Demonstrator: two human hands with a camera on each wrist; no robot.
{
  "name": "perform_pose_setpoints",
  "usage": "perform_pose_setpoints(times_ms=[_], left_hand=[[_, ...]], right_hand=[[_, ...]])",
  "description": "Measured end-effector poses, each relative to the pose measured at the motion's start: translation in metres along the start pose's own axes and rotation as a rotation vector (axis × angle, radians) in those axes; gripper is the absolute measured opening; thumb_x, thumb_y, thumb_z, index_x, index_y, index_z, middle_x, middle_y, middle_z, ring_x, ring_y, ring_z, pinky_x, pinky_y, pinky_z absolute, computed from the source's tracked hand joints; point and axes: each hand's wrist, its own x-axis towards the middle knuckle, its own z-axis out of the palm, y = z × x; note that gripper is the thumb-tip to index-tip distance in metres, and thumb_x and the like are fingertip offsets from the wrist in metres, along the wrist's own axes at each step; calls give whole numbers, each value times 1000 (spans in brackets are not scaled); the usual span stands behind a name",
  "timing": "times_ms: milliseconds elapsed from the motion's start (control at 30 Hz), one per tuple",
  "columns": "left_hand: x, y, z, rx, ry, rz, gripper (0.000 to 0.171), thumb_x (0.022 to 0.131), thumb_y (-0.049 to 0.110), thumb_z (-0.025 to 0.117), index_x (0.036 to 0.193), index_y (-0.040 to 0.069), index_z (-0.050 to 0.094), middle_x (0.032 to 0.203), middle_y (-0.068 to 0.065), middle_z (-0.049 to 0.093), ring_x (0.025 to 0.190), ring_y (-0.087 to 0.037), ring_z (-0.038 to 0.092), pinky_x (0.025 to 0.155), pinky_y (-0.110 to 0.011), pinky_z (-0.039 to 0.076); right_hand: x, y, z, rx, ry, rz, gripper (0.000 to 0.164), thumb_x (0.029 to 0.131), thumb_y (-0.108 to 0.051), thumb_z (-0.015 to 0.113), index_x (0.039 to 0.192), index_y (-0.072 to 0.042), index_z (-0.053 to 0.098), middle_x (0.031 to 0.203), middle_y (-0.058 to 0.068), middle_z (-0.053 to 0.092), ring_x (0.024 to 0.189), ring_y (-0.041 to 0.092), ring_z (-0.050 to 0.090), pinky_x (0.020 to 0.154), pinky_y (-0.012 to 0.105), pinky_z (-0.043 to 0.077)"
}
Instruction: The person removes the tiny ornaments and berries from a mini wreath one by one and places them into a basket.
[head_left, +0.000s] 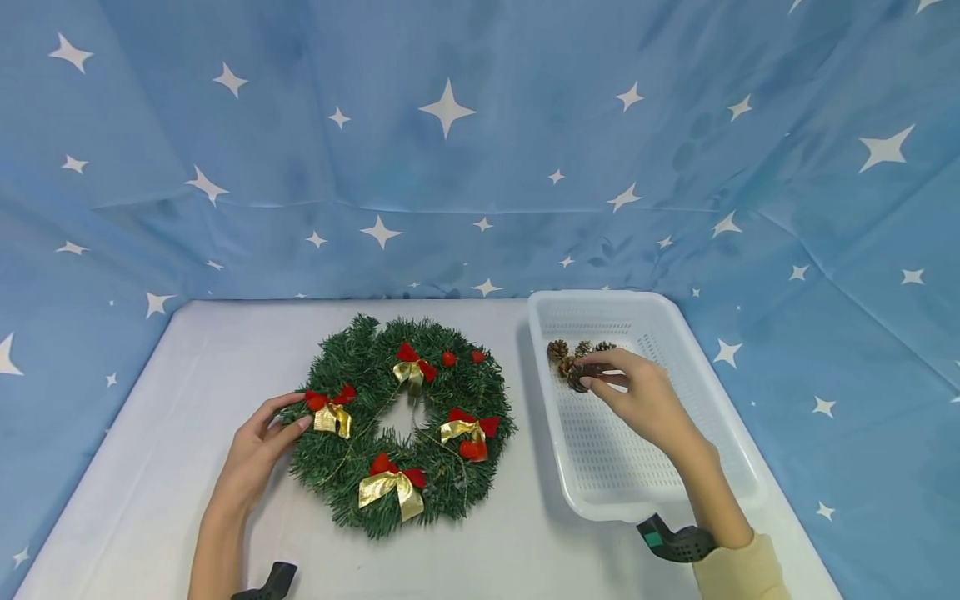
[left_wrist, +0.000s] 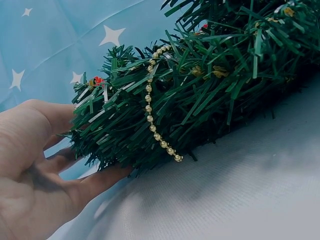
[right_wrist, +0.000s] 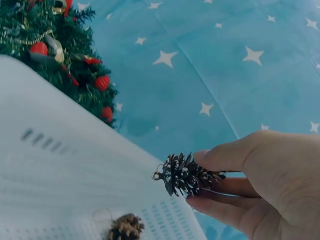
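In the head view, the left hand (head_left: 258, 437) grips the left edge of the green wreath (head_left: 315, 475) and the right hand (head_left: 641, 396) pinches a pinecone (head_left: 577, 378) over the white basket (head_left: 622, 454); in the left wrist view, gold beads (left_wrist: 148, 108) hang down the wreath; in the right wrist view, a metal loop (right_wrist: 156, 176) tips the pinecone

Soft light is filling the head view; wrist views are looking dimmer.
The basket (head_left: 615, 454) is casting a leftward shadow; its wall is blurring in the right wrist view; a gold bow (head_left: 330, 419) is glinting.
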Motion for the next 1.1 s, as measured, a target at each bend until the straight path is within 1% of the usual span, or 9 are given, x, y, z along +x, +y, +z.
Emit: perform_pose_setpoints(times_ms=[67,167,267,400,767,800,933,1033,1100], left_hand=[[0,0,0,0,-3,-2,56,103,31,66,152,12,47,169,-17,22,142,-18,49,89,-10,49],[1,0,-1,-17,-11,-8,57,103,31,66,152,12,46,170,-17,18,151,-44,32,89,-8,47],[1,0,-1,-27,-19,-11,57,103,30,67,153,12,46,172,-17,13,152,-51,21,89,-5,45],[1,0,-1,-36,-21,-11,57,102,29,67,153,12,46,172,-17,11,152,-53,18,89,-5,45],[0,0,-1,-30,-12,-2,56,103,29,66,152,11,46,170,-19,16,151,-49,28,88,-8,48],[0,-1,-1,-25,-10,0,56,103,29,66,152,11,46,170,-19,16,151,-48,28,88,-9,48],[0,-2,0,-5,-6,-2,56,103,30,65,153,13,46,169,-17,21,148,-39,38,87,-13,51],[0,-1,0,-6,-9,-2,56,103,30,66,153,12,46,170,-16,20,149,-40,36,87,-12,50],[0,-2,-1,-12,-16,2,57,103,31,66,153,12,45,171,-17,16,152,-46,28,87,-10,49]], right_hand=[[1,4,-3,-19,1,2,25,93,-3,75,118,-1,72,112,15,73,103,34,74,85,39,62],[4,9,-6,-37,-5,10,24,94,-3,74,118,0,71,113,18,73,100,37,75,83,42,62],[8,14,-8,-43,-23,26,25,94,-3,74,118,1,71,114,21,73,100,39,75,82,44,62],[14,20,-10,-67,-45,49,26,95,-4,72,120,2,70,115,22,72,100,40,75,82,46,62],[34,46,-5,-170,-85,58,23,95,-2,71,115,8,70,110,26,72,98,41,73,83,50,61],[36,49,-4,-175,-92,58,23,95,-2,70,115,8,70,110,26,72,98,41,73,83,50,61],[42,57,-3,-192,-116,68,22,95,-3,71,114,8,71,110,25,72,98,40,73,82,50,61],[45,63,-1,-207,-136,72,22,95,-4,71,113,7,71,108,24,73,97,39,73,82,50,61],[47,67,1,-215,-148,74,20,95,-4,71,112,7,72,105,23,74,95,38,73,81,50,61]])
